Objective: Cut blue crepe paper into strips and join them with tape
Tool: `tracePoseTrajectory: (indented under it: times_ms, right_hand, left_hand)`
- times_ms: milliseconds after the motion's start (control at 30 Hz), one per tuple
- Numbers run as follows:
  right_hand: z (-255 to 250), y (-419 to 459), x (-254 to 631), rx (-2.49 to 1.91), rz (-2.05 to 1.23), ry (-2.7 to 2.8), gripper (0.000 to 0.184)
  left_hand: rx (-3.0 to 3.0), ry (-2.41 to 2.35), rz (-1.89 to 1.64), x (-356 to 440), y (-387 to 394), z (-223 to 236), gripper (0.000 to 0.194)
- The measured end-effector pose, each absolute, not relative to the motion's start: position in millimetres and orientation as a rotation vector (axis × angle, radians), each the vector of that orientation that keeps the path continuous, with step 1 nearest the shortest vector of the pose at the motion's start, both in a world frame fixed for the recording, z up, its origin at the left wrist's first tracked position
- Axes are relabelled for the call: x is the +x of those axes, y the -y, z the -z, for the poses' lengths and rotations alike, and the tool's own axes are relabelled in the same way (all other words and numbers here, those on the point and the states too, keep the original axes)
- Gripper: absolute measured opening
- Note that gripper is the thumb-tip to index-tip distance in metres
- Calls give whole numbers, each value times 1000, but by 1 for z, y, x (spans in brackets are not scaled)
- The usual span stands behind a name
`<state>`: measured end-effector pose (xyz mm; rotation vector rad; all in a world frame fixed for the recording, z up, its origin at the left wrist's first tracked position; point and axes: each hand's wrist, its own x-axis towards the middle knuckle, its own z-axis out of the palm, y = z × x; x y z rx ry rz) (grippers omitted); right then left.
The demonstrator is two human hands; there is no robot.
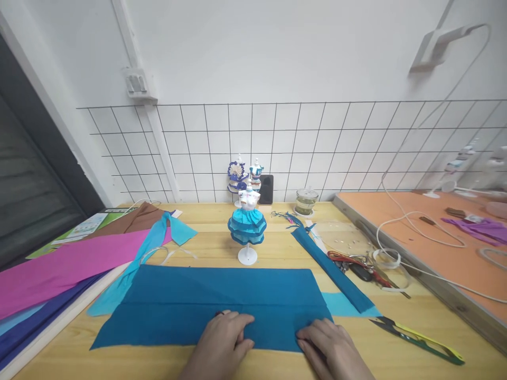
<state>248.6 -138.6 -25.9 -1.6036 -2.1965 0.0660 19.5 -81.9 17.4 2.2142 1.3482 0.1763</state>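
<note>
A wide piece of teal cloth (222,285) lies flat on the wooden table in front of me, with a crease running across its middle. My left hand (226,340) rests on its near edge, thumb and index finger apart. At the near right corner, my right hand (331,343) has its thumb and fingertips close together on the cloth's edge. Just beyond the cloth stands a small white dress form (249,199) on a round base, wearing a tiered turquoise ruffled skirt (247,226).
Yellow-and-green thread snips (420,340) lie at right, near a folded teal strip (336,272) and a bunch of keys (360,270). Magenta cloth (79,258) and other pieces are piled at left. A glass cup (306,201) stands at the back. An orange-topped table (415,232) adjoins on the right.
</note>
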Motion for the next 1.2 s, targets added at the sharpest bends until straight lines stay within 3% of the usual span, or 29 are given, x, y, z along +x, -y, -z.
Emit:
tracePoseTrajectory:
  times_ms: [300, 1200]
  right_hand:
    - [23, 148, 278, -1577, 107, 2190, 11]
    - [41, 157, 300, -1713, 17, 2008, 14]
  left_hand:
    - [2181, -1353, -179, 19, 78, -17, 36]
    - [2221, -1331, -86, 19, 74, -9, 35]
